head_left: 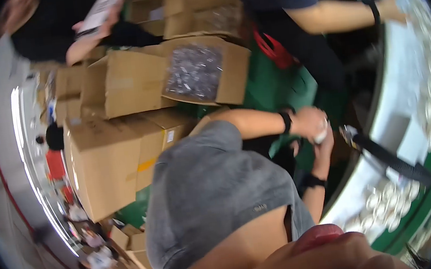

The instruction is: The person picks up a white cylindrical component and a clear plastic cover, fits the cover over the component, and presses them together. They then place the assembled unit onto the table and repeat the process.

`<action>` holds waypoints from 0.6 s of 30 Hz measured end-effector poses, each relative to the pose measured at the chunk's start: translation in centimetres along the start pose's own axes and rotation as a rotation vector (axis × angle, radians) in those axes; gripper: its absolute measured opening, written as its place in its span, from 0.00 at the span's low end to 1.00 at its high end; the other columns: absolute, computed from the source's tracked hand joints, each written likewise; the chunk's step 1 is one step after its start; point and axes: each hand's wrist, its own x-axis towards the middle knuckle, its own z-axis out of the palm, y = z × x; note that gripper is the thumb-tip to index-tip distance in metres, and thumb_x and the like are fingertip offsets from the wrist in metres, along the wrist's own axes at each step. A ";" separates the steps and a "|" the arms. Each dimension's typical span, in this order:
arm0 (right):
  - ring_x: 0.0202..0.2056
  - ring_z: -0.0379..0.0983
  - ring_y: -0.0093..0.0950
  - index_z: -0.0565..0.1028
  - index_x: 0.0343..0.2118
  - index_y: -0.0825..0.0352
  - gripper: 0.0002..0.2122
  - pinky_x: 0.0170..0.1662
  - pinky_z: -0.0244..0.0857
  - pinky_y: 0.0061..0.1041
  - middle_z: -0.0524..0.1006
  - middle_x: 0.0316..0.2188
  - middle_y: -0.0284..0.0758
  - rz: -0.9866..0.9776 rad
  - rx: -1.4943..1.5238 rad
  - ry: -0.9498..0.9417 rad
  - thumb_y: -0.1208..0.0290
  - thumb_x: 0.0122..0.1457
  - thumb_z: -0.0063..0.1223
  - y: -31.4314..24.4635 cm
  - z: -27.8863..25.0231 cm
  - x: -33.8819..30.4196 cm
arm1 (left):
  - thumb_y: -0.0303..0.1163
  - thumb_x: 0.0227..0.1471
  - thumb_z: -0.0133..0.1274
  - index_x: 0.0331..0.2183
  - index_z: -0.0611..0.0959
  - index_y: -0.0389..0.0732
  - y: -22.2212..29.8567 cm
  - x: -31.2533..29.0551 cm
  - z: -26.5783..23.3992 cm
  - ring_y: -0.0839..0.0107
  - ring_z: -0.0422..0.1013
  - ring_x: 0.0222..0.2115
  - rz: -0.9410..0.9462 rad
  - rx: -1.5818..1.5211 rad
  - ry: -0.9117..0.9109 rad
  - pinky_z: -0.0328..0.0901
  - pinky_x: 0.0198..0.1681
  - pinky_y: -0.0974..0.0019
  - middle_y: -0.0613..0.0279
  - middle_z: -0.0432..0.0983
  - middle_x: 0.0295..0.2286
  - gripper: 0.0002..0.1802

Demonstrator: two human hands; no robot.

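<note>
The picture is tilted hard to one side. My grey T-shirt [206, 188] fills the middle and both my arms reach right toward a curved white work surface [398, 103]. My left hand [305, 122], with a black band on its wrist, meets my right hand [327, 149], which has a black watch on its wrist. Both close around a small white piece [323, 134], mostly hidden by the fingers. Clusters of small round white pieces [383, 208] lie on the surface below my hands.
Stacked cardboard boxes [107, 163] stand at the left. One open box holds a bag of small shiny parts [195, 73]. A person in a dark top stretches an arm [340, 14] to the surface; another holds a white sheet [100, 12]. A black bar [388, 160] crosses the surface.
</note>
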 end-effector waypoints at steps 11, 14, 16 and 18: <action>0.12 0.64 0.26 0.66 0.27 0.60 0.10 0.09 0.57 0.20 0.69 0.20 0.31 0.155 0.135 -0.265 0.61 0.51 0.33 0.7 -1.6 -0.1 | 0.46 0.34 0.51 0.32 0.69 0.38 3.2 -2.9 -3.3 0.59 0.61 0.34 0.154 0.115 0.212 0.57 0.36 0.63 0.55 0.65 0.30 0.24; 0.13 0.65 0.27 0.67 0.27 0.61 0.11 0.11 0.57 0.21 0.70 0.20 0.32 0.133 0.136 -0.413 0.61 0.51 0.33 1.5 -2.8 -0.5 | 0.48 0.33 0.53 0.35 0.68 0.39 5.1 -5.3 -3.8 0.58 0.59 0.36 -0.134 -0.073 0.274 0.55 0.39 0.61 0.54 0.62 0.33 0.28; 0.17 0.66 0.28 0.67 0.28 0.62 0.12 0.14 0.58 0.22 0.70 0.21 0.34 0.176 0.112 -0.593 0.60 0.51 0.34 1.9 -3.8 -1.2 | 0.49 0.31 0.54 0.36 0.68 0.38 7.0 -7.4 -4.9 0.57 0.58 0.38 -0.117 0.008 0.279 0.53 0.41 0.58 0.53 0.62 0.35 0.31; 0.21 0.67 0.28 0.68 0.29 0.62 0.12 0.19 0.60 0.24 0.70 0.23 0.34 0.129 0.226 -0.439 0.60 0.51 0.34 1.7 -1.5 -4.2 | 0.50 0.30 0.55 0.37 0.67 0.38 8.9 -8.2 -6.1 0.55 0.57 0.40 -0.097 0.076 0.276 0.51 0.43 0.56 0.52 0.61 0.37 0.34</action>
